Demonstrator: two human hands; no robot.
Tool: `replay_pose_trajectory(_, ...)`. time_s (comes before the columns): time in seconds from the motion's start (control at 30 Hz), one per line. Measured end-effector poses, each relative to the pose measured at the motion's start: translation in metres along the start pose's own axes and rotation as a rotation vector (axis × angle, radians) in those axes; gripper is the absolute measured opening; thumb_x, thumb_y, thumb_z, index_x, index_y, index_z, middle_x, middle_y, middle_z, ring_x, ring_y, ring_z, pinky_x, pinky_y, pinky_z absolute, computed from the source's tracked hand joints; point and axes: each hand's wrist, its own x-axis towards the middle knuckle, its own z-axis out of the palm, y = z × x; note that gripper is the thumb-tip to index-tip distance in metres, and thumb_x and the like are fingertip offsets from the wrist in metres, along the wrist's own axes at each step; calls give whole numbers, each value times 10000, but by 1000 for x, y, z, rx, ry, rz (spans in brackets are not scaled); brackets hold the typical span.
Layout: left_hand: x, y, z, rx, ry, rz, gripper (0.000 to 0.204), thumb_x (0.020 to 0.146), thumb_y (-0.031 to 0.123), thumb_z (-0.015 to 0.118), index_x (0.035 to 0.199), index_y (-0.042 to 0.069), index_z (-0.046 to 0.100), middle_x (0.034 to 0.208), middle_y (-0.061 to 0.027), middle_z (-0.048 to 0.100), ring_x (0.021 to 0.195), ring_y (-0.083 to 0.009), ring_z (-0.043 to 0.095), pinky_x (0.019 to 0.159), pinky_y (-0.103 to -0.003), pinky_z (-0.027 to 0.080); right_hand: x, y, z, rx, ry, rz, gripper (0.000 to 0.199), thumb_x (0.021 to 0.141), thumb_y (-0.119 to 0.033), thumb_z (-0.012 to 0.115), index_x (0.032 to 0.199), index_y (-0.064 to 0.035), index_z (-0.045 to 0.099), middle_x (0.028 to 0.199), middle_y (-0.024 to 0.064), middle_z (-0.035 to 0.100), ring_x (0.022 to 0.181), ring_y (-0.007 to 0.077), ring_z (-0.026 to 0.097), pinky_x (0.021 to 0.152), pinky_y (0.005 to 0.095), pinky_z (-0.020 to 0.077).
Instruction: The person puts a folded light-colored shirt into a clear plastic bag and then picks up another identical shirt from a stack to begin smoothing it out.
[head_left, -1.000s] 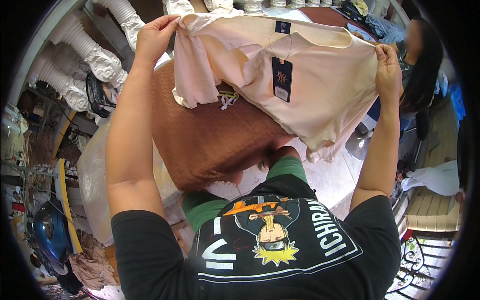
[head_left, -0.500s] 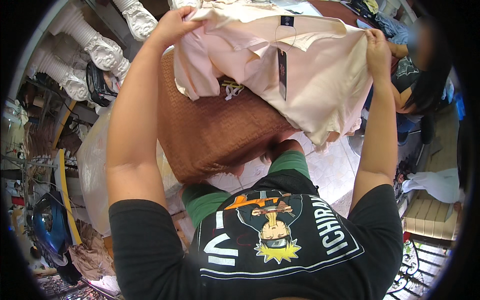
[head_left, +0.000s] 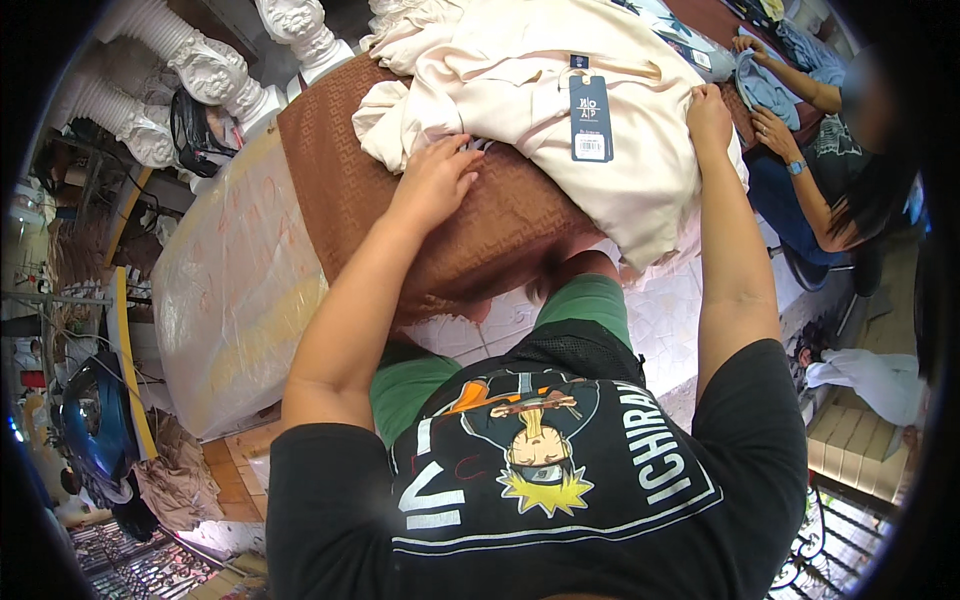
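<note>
A cream shirt (head_left: 640,185) lies spread over a table with a brown patterned cloth (head_left: 510,220), its near right part hanging past the edge. A dark neck label (head_left: 579,62) shows at its collar, and a navy hang tag (head_left: 590,118) lies face up below it. My right hand (head_left: 709,118) is closed on the shirt's right side. My left hand (head_left: 435,182) reaches over the brown cloth with fingers apart, the fingertips at the shirt's near left edge. Beside those fingertips is a small whitish item (head_left: 482,146), mostly hidden.
More cream fabric (head_left: 405,35) lies at the table's far left. At right, a co-worker's hands (head_left: 775,130) handle a light blue garment (head_left: 762,85). White ornate columns (head_left: 215,90) stand at far left, near a plastic-wrapped block (head_left: 230,260). Cardboard boxes (head_left: 860,440) are at lower right.
The shirt, held up between both hands before, now lies lower on the table. My left hand let go and moved down and right. The hang tag has flipped to its printed face.
</note>
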Motion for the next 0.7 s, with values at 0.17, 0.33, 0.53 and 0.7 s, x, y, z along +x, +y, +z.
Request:
replay_pose_trajectory(0.17, -65, 85, -5, -649, -827, -206, 149, 833, 223, 573, 872, 111, 664, 718, -133, 640, 664, -323, 619, 659, -410, 502, -1, 14, -5, 5, 55, -13, 245, 880, -281, 476, 941, -61, 565, 884, 202, 633, 853, 388, 596, 730, 457, 447)
replay_pose_trajectory(0.33, -298, 59, 176, -942, -1451, -448, 282, 865, 275, 539, 1044, 85, 646, 989, -103, 652, 853, -222, 612, 774, -360, 472, -2, 2, 7, 43, 92, -114, 234, 881, -255, 493, 957, -47, 568, 906, 191, 628, 856, 383, 591, 739, 441, 450)
replay_pose_trajectory(0.53, -324, 120, 227, -1546, -1610, -659, 304, 872, 250, 532, 1102, 67, 609, 1022, -86, 634, 910, -199, 584, 810, -338, 459, -7, 25, -7, -13, 42, -101, 231, 906, -238, 478, 999, -43, 561, 912, 184, 620, 858, 333, 605, 727, 387, 457)
replay_pose_trajectory(0.7, -283, 134, 211, -1570, -1563, -748, 315, 878, 247, 521, 1123, 61, 590, 1052, -100, 618, 943, -207, 570, 833, -341, 447, -5, 39, -4, 45, 33, -81, 188, 911, -193, 490, 959, -25, 560, 788, 111, 587, 712, 185, 567, 671, 292, 445)
